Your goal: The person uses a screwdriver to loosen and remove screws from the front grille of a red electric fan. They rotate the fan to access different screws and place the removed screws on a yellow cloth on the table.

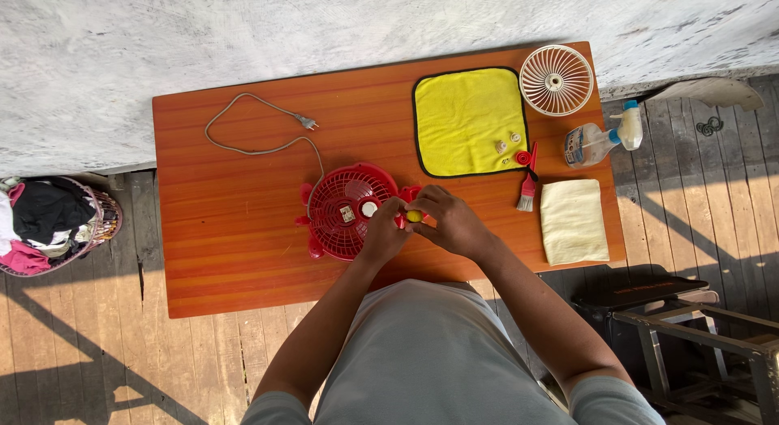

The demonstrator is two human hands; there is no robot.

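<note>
A small red fan body (345,210) lies flat on the orange table (227,230), its grille facing up and its grey power cord (251,145) trailing to the back left. My left hand (383,230) rests on the fan's right side. My right hand (446,220) meets it there, and the fingers of both pinch a small yellow part (415,216) at the fan's edge. Which hand mainly grips it I cannot tell.
A yellow cloth (466,120) with small screws and a red knob (522,157) lies at the back right. Beside it are a white fan grille (557,80), a spray bottle (599,139), a red brush (527,191) and a folded cream cloth (573,222). A laundry basket (49,224) stands left.
</note>
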